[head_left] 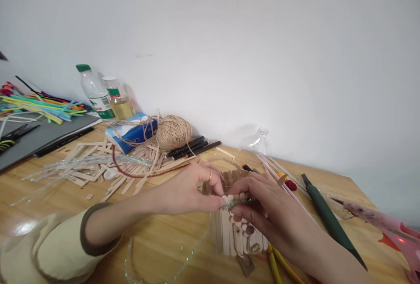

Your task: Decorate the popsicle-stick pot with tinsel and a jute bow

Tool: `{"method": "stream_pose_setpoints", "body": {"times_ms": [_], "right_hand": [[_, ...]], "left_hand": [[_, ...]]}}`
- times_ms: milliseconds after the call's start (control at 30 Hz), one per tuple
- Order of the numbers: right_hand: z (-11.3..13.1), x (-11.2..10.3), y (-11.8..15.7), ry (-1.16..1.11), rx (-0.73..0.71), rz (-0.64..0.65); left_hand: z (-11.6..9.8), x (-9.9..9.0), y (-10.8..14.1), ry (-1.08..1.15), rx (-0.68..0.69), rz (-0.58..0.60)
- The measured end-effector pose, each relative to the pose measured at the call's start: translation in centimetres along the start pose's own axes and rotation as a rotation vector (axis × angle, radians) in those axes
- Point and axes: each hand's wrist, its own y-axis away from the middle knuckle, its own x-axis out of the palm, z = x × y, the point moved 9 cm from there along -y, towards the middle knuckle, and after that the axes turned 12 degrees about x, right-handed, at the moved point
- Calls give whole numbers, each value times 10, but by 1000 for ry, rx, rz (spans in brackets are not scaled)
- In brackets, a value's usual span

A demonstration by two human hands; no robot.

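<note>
The left hand (200, 187) is nearly closed: thumb and bent fingers meet in a pinch at the left end of a glittery strip (234, 204). The right hand (265, 201) is partly closed, with the index finger above and the thumb below the same strip, gripping it farther right. The strip runs across the upper front of a craft-stick box (226, 236), which stands on the desk (164, 236) beneath and between both hands. Twine and small round discs decorate the front wall; the right hand hides part of it.

Adjacent items: yellow handles (277, 262) near the box's lower right; a dark green tool (328, 218) right of the right hand; a pink glue gun (383, 222) farther right, its red light lit. Beyond the left hand are black markers (193, 147), a ball of twine (173, 132) and loose craft sticks (82, 172).
</note>
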Motion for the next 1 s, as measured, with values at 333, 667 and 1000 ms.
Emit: {"method": "stream_pose_setpoints", "body": {"times_ms": [333, 667, 1000], "right_hand": [[3, -3, 0, -18, -46, -30], [-36, -9, 1, -310, 193, 17], [-42, -14, -4, -518, 155, 10]], "left_hand": [[-4, 4, 1, -34, 7, 55], [5, -14, -2, 121, 94, -26], [3, -18, -3, 227, 171, -6]]}}
